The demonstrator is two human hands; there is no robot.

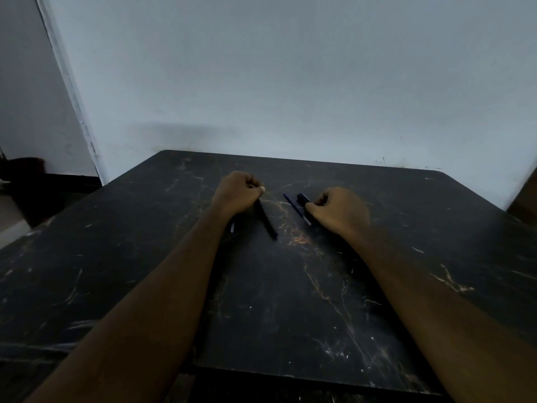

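My left hand (239,192) is curled round the far end of a dark pen barrel (266,220), which slants toward me on the black marble-patterned table (290,301). A small pale-tipped piece (232,227) shows just below my left wrist. My right hand (340,209) has its fingers curled and pinches a short dark pen cap (302,198). A thin blue refill (296,209) lies on the table beside that hand, its near end at my fingers.
The table's far edge (290,158) stands against a pale wall (290,82). A dark object (23,170) sits on the floor to the far left. A brown edge (526,196) shows at the far right.
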